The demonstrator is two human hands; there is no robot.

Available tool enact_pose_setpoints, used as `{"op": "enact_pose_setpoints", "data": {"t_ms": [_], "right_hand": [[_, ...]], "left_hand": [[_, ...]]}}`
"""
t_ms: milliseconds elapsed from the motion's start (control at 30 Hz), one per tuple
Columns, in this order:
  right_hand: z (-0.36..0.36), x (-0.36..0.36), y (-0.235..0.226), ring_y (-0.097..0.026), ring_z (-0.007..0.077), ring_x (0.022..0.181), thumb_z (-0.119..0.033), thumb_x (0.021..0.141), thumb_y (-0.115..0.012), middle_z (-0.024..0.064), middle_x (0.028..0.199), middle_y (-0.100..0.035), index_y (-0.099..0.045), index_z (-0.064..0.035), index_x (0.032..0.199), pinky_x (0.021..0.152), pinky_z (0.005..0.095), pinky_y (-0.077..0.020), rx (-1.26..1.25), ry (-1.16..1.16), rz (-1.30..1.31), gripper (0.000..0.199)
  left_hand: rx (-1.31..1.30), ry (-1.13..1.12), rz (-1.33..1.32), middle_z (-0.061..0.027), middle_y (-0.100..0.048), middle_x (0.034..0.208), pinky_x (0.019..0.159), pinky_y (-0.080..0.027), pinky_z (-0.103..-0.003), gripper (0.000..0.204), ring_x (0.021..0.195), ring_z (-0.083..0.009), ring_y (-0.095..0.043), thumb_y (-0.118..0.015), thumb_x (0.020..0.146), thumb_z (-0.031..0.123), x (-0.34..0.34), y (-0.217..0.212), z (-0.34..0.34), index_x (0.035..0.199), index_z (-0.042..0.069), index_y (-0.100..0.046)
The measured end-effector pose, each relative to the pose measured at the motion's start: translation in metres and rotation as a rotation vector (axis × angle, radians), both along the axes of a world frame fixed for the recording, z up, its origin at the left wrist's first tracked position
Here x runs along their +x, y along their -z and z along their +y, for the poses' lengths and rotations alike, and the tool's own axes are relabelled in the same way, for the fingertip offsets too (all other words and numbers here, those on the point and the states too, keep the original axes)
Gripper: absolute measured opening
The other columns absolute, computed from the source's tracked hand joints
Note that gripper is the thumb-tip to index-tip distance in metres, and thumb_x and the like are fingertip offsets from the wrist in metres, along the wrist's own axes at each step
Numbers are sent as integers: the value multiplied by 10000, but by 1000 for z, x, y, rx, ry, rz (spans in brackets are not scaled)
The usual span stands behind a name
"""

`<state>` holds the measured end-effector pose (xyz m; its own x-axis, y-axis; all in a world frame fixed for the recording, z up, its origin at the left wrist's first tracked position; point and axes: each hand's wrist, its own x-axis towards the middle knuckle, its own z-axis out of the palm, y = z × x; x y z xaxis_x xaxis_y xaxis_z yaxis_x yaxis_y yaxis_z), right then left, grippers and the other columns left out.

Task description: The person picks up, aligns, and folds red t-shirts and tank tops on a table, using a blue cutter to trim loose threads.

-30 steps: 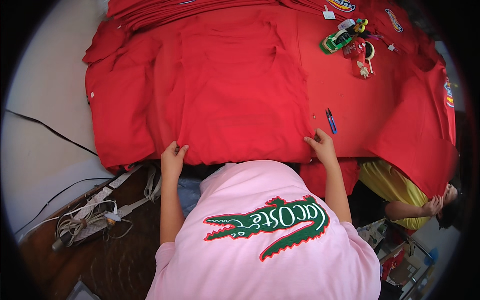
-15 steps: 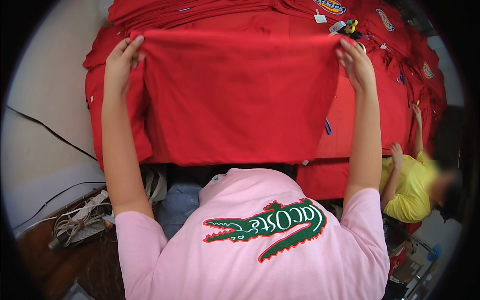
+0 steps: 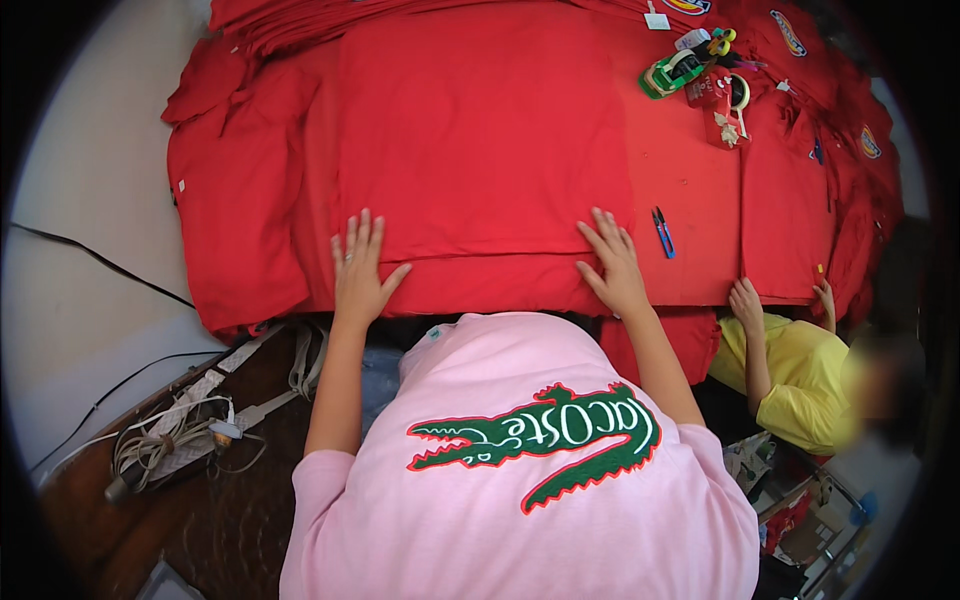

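Note:
A red garment [image 3: 480,140] lies spread flat on the table in front of me, with a fold line running across near its front edge. My left hand [image 3: 362,272] rests palm down on its left side, fingers spread; a ring shows on one finger. On the right side, my right hand [image 3: 612,268] lies flat in the same way, fingers apart. Neither hand grips the cloth. To the right of my right hand, a pair of blue thread snips [image 3: 663,233] lies on the red tabletop [image 3: 690,275].
Tape dispensers, one green [image 3: 670,75] and one red [image 3: 722,110], stand at the back right by yellow-handled scissors [image 3: 721,42]. More red garments [image 3: 240,200] lie left and far. A co-worker in yellow [image 3: 800,375] handles red cloth at right. Coiled cables [image 3: 165,440] lie lower left.
Both hands have come down and nearer from the raised far edge of the red garment, letting go of it. The garment now lies flat, and the tape dispensers and snips show fully.

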<state>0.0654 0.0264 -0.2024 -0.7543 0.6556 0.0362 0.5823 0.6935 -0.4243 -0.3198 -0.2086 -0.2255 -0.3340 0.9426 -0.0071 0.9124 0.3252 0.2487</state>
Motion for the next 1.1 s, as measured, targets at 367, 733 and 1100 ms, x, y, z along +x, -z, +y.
{"op": "enact_pose_setpoints", "data": {"t_ms": [367,733,1100], "right_hand": [[34,33,23,-559,331,1341,18,833,-625,122,1422,-614,-684,-72,1227,1124,439,-441,117,221,93,409],[46,24,6,-601,347,1261,62,801,-614,140,1305,-647,-687,-29,1078,1067,406,-482,-58,285,86,301],[41,33,6,-582,346,1297,47,835,-629,136,1382,-623,-690,-42,1127,1075,407,-482,-29,207,108,312]], "left_hand": [[351,-320,-193,-167,-477,1555,1173,-398,-489,549,1433,-397,-466,-666,906,91,-20,-1,-55,1448,134,-584],[404,-218,32,-60,-689,1083,979,-442,-438,182,1028,-272,-653,-767,887,214,-6,12,11,1036,113,-737],[-564,-252,-1205,-96,-766,857,736,-558,-322,117,741,-159,-713,-707,919,88,-26,-32,-109,945,-12,-761]]}}
